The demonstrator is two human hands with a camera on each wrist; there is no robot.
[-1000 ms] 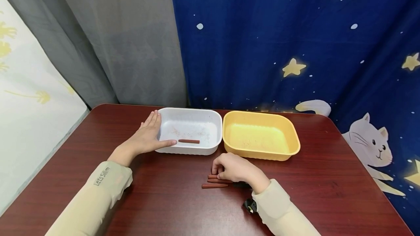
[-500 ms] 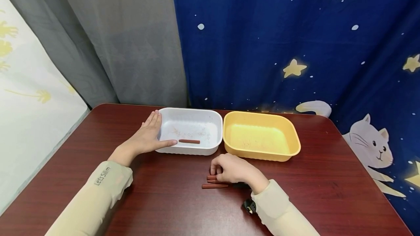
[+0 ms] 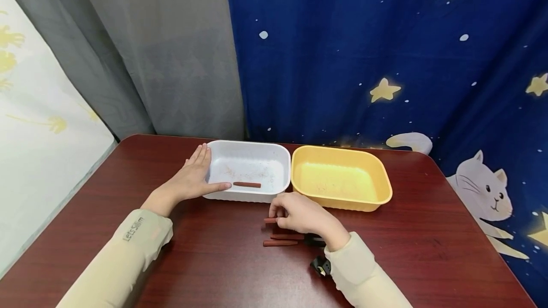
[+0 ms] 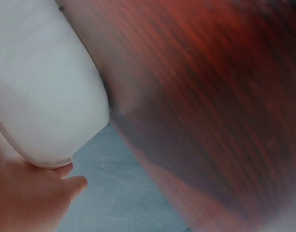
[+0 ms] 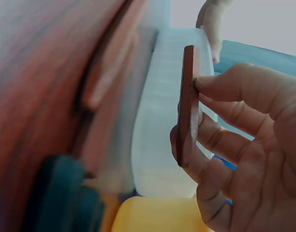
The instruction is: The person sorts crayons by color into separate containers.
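Observation:
My left hand [image 3: 184, 182] rests against the left end of the white plastic tub [image 3: 246, 197], fingers straight along its side and thumb at the front rim. Inside the tub lies one short reddish-brown stick [image 3: 247, 185]. Below the tub's front right corner, my right hand [image 3: 306, 215] pinches a similar stick [image 3: 270, 221] between thumb and fingers. The right wrist view shows this held stick [image 5: 188, 106] as flat-sided, with one slanted end. Two more sticks, one farther back [image 3: 287, 236] and one nearer [image 3: 280, 243], lie on the table just below the right hand.
A yellow plastic tub [image 3: 342, 202] stands directly right of the white one. Both are near the back edge of the dark red wooden table [image 3: 205, 260]. Behind it hang a grey curtain [image 3: 188, 61] and a blue star-patterned curtain [image 3: 317, 61].
My right hand has lifted one stick away from the other two and moved slightly up and left towards the white tub. The left hand has stayed in place.

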